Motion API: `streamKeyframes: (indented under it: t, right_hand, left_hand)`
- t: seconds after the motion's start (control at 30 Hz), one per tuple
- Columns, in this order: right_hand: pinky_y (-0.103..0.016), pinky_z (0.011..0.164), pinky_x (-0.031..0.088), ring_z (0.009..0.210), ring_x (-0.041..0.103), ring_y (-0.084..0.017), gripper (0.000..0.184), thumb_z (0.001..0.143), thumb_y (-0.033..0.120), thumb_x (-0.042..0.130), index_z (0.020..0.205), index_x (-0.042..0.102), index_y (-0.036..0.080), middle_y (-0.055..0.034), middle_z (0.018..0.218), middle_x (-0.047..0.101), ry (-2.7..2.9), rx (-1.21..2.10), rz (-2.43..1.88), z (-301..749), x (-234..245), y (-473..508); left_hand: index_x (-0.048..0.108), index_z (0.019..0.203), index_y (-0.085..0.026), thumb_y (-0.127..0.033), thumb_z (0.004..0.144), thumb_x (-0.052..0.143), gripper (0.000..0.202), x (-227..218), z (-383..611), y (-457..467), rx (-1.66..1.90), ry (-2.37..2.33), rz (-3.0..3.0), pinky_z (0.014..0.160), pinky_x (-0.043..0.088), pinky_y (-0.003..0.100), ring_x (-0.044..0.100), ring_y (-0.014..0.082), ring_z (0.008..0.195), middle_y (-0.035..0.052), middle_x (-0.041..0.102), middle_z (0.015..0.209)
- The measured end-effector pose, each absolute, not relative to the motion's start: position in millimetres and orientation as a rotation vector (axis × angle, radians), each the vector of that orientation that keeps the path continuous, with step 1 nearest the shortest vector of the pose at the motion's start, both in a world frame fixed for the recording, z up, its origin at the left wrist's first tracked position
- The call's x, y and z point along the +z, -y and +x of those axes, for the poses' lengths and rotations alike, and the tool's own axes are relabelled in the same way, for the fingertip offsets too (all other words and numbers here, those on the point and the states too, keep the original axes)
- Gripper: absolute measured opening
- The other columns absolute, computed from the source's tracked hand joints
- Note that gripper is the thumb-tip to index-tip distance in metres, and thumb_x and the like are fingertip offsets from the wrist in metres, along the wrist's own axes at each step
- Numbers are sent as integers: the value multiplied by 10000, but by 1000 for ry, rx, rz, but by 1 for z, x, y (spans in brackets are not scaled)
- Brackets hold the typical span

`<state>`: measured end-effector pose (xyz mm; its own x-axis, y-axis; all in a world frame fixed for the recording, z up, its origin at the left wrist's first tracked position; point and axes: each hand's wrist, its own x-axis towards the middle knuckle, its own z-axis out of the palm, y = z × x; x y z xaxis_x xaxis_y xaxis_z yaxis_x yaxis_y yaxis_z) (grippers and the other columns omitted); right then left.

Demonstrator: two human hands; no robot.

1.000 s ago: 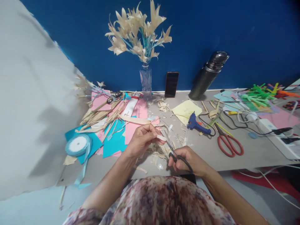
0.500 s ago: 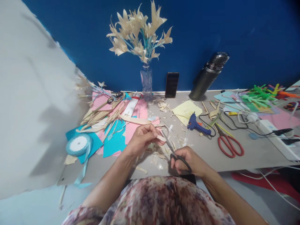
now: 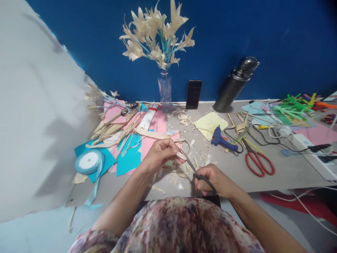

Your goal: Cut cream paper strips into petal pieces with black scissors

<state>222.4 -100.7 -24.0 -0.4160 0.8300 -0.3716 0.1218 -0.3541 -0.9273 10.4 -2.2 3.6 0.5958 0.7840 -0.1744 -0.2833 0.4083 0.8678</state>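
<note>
Black scissors (image 3: 194, 169), one pair, are gripped by right fingers (image 3: 206, 170), left fingers (image 3: 169, 152) pinching apparently one strip (image 3: 180, 155).

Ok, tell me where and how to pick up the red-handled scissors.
Grip the red-handled scissors by their loops, probably best from the near edge of the table: the loops lie toward that edge, while the blades point away toward the pale strips.

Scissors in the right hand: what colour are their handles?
The handles look black, best seen in the head view.
</note>
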Motion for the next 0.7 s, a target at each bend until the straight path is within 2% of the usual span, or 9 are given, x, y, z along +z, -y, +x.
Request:
streamKeyframes:
  t: [0.13, 0.37, 0.53, 0.63, 0.7]
  right_hand:
    - [-182, 397, 251, 410, 390, -69, 473, 685, 565, 756, 573, 588, 138, 14, 461, 555, 1376, 1833, -1322, 224, -20, 100]
    - [-183, 393, 243, 410, 382, -66, 525, 646, 617, 755, 542, 545, 147, 15, 457, 543, 1400, 1879, -1386, 229, -11, 97]
    - [-186, 389, 221, 404, 369, -62, 493, 679, 575, 756, 543, 572, 138, 17, 445, 532, 1408, 1881, -1416, 231, -15, 96]
    - [-200, 421, 290, 445, 436, -86, 425, 690, 511, 773, 590, 605, 134, 2, 499, 569, 1308, 1765, -1378, 222, -22, 96]
    - [-218, 473, 361, 503, 482, -106, 359, 692, 464, 785, 697, 646, 134, -1, 581, 596, 1116, 1595, -1361, 210, -25, 93]
  left_hand:
    - [584, 660, -129, -223, 662, 793, 229, 7, 10, 2, 700, -683, 926, 581, 566, 281, 716, 218, 565, 20, 666, 567]
    - [598, 677, -129, -252, 661, 799, 236, 9, 9, -1, 635, -695, 945, 587, 567, 284, 715, 217, 564, 71, 706, 575]
    - [612, 691, -125, -263, 668, 811, 243, 5, 6, 1, 625, -681, 939, 604, 570, 301, 713, 215, 584, 77, 713, 609]
    - [620, 718, -132, -269, 684, 815, 241, 0, 9, 6, 708, -681, 866, 597, 549, 270, 684, 171, 584, 54, 704, 636]
    - [617, 733, -142, -266, 697, 812, 234, -4, 14, 11, 781, -700, 768, 565, 512, 222, 641, 125, 564, 24, 676, 628]
